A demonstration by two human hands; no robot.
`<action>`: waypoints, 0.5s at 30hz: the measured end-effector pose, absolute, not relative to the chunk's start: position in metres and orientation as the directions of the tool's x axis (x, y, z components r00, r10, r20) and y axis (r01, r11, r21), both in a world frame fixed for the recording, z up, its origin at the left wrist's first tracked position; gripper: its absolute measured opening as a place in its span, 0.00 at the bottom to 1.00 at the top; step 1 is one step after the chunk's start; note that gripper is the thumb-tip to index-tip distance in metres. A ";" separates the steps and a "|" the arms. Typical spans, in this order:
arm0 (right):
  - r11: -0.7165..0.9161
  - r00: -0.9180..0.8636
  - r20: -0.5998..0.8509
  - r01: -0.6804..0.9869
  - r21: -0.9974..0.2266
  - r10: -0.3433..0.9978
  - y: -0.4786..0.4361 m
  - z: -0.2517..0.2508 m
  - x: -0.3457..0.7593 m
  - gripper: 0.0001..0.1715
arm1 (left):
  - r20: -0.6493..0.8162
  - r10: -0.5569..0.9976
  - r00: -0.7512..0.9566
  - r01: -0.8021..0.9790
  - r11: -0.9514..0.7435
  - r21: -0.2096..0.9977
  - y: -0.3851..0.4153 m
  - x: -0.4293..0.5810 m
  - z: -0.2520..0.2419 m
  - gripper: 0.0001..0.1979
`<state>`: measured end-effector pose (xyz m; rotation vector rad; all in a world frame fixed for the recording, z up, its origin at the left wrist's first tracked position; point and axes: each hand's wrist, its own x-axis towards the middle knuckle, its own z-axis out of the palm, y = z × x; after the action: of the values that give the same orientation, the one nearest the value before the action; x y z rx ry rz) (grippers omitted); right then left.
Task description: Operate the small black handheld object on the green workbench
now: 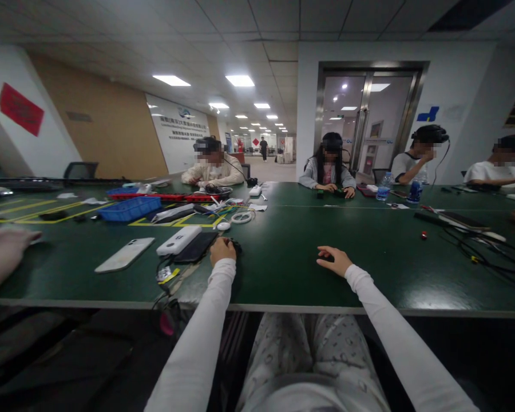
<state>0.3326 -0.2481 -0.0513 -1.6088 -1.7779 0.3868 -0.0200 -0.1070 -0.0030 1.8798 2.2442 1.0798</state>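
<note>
My left hand [222, 251] rests on the green table [283, 269], its fingers closed over a small black round object [236, 246]. My right hand [333, 261] lies further right on the table, fingers curled over a small dark item [326, 258] that I cannot make out. Both arms wear white sleeves. Just left of my left hand lie a dark phone [196, 248], a white power bank [179, 241] and a white phone [125, 254], with black cables [165, 273] trailing to the table edge.
A blue tray [129, 208] and a red tray [163, 197] sit further back with white cable coils [241, 217]. Several people in headsets sit along the far side. Another person's hand [4, 252] reaches in at the left. Black cables [484, 252] lie at right.
</note>
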 end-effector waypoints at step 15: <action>0.190 0.006 0.296 0.753 -0.629 0.955 -0.245 -0.056 0.335 0.30 | 0.372 0.909 -0.190 0.909 0.019 0.417 -0.106 -0.020 -0.006 0.10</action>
<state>0.3351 -0.2452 -0.0557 -1.6075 -1.7906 0.3792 -0.0201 -0.1059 -0.0057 1.9990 2.2428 0.9176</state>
